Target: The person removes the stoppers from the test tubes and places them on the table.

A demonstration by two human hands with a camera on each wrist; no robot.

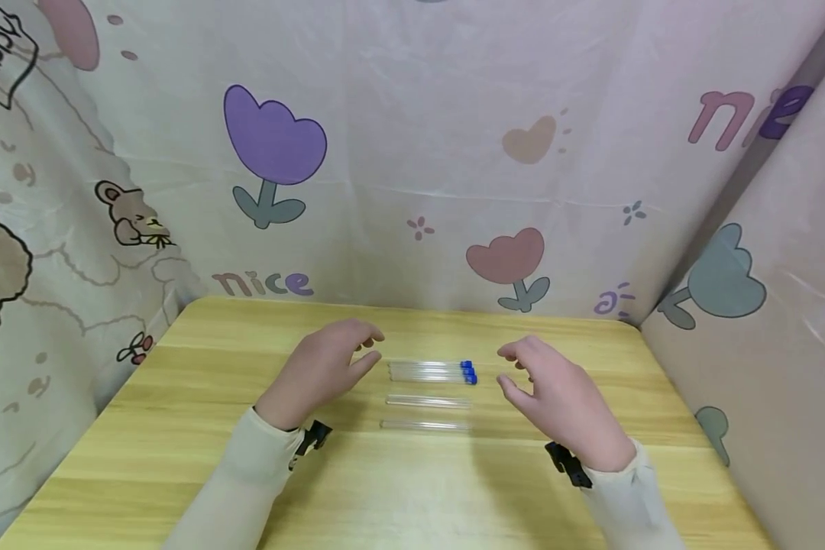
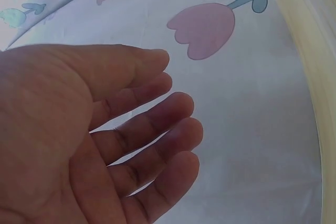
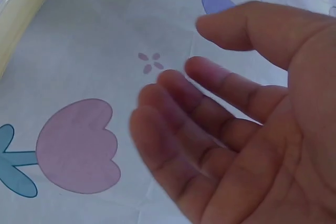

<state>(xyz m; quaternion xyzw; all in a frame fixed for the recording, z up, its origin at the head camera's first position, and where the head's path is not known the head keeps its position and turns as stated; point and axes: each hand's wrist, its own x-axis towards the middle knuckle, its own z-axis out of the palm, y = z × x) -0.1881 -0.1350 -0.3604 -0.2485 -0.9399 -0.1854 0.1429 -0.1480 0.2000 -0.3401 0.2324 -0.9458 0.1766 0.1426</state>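
Three clear test tubes (image 1: 426, 372) with blue caps (image 1: 469, 373) lie side by side on the wooden table (image 1: 412, 489), caps to the right. Nearer to me lie two more clear tubes, one (image 1: 428, 401) behind the other (image 1: 424, 425); no blue cap shows on either. My left hand (image 1: 326, 370) hovers left of the tubes with relaxed, slightly bent fingers, and holds nothing. On the other side, right of the caps, my right hand (image 1: 557, 389) is held the same way, also with nothing in it. Both wrist views show bare palms.
A patterned cloth (image 1: 399, 153) hangs behind the table and along both sides. Black wrist mounts (image 1: 312, 439) are strapped at the sleeve cuffs. Table surface extends around the tubes toward the front.
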